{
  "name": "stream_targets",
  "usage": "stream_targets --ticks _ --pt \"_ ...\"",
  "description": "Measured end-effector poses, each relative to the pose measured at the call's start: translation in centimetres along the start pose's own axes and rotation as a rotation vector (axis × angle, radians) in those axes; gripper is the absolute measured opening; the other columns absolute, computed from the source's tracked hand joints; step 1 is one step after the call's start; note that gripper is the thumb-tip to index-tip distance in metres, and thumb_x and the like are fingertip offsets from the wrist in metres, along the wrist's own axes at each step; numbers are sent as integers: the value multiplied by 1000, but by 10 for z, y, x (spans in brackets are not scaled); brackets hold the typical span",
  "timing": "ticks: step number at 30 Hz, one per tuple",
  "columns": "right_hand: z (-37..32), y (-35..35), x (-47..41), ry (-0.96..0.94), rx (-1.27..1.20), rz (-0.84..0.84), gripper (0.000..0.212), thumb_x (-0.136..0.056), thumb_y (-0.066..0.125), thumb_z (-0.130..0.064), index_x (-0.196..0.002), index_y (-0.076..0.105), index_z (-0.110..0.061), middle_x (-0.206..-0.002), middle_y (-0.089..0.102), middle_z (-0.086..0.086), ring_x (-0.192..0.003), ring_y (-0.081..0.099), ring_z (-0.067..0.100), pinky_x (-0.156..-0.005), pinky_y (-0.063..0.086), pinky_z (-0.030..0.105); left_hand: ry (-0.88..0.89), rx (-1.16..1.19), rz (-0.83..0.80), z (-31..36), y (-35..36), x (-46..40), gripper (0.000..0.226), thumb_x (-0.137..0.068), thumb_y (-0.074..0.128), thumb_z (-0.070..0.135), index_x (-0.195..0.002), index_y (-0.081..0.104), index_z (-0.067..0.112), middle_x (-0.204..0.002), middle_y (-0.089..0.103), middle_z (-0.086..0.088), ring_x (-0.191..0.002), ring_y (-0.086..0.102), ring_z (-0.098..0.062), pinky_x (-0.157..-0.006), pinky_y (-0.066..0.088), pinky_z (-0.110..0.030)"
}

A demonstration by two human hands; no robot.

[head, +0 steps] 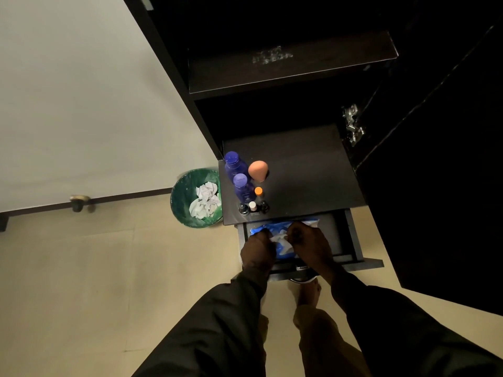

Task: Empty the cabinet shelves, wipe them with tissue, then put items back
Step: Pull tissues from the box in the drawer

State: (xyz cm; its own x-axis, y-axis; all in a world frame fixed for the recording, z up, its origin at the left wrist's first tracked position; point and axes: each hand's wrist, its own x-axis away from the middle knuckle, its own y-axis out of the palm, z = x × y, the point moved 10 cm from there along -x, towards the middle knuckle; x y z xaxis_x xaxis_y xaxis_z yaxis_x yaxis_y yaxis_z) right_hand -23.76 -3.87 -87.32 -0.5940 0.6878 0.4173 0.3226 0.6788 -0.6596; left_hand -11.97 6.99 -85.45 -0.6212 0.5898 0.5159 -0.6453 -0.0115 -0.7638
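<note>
We are pinching a soft, tear-prone tissue [280, 240] with both hands, left hand [257, 250] and right hand [307, 243], from the blue pack [285, 227] inside the open drawer [351, 240].

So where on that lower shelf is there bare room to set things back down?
Most of the lower shelf is bare: everything right of the orange sponge, back to the cabinet wall. The front-left corner is crowded with two purple bottles and small vials. The upper shelf looks bare too.

Round green wastebasket [181, 202] on pale tiled floor [81, 281], just beside the dark cabinet's left edge. Brass door stopper [79, 202] at the dark baseboard [122, 197] below off-white wall [81, 104], well apart from basket.
</note>
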Motion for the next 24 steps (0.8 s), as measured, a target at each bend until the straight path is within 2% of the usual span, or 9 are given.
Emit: stream_targets --ticks 3,8,11,13,15,19,21,24 --pt "-1 -1 0 -1 10 -1 10 -90 57 -43 -88 54 -34 -80 65 -10 -76 63 14 -68 55 40 -52 30 8 -7 -3 -2 29 -91 64 37 -115 64 19 -108 70 -6 -101 65 -26 -84 51 -34" --pt "-2 -2 1 18 3 52 9 -90 56 -44 -92 55 -35 -87 67 -10 -79 65 14 -69 56 40 -38 40 -9 -10 -1 -6 22 -95 58 29 -111 67 17 -103 71 -5 -97 66 -25 -82 51 -33" --pt "-8 -8 2 51 6 116 8 -89 63 -34 -96 59 -34 -96 68 -9 -86 65 14 -74 56 36 -24 75 -9 -9 0 -8 21 -95 57 25 -112 65 16 -104 70 -6 -99 67 -25 -83 51 -33" --pt "-12 -7 2 47 62 109 11 -88 63 -24 -98 65 -28 -103 69 -5 -93 65 18 -74 52 31 -23 108 -12 -9 1 -9 21 -96 55 23 -114 64 15 -106 70 -8 -100 66 -27 -83 50 -34" --pt "-15 -5 3 64 103 76 18 -82 64 -21 -98 67 -29 -109 67 -9 -98 64 18 -73 48 27 -13 155 -25 -8 3 -9 20 -97 54 20 -114 63 14 -108 69 -9 -100 65 -28 -82 49 -32" --pt "-18 -2 4 87 65 54 28 -74 76 -40 -99 67 -32 -108 67 -15 -99 65 12 -78 51 29 32 191 -55 -8 8 -8 21 -91 55 7 -109 62 13 -107 70 -8 -99 65 -28 -79 46 -29" --pt "-20 1 4 72 68 34 34 -74 77 -46 -102 67 -32 -106 69 -15 -99 65 11 -79 51 28 51 199 -62 -7 8 -8 24 -89 55 1 -109 62 12 -108 69 -8 -100 65 -28 -80 46 -28" --pt "-21 3 3 69 53 16 39 -77 74 -49 -112 66 -34 -109 70 -14 -104 64 12 -84 50 28 74 228 -74 -4 6 -7 22 -89 59 3 -110 61 12 -108 69 -7 -100 65 -25 -80 44 -23"
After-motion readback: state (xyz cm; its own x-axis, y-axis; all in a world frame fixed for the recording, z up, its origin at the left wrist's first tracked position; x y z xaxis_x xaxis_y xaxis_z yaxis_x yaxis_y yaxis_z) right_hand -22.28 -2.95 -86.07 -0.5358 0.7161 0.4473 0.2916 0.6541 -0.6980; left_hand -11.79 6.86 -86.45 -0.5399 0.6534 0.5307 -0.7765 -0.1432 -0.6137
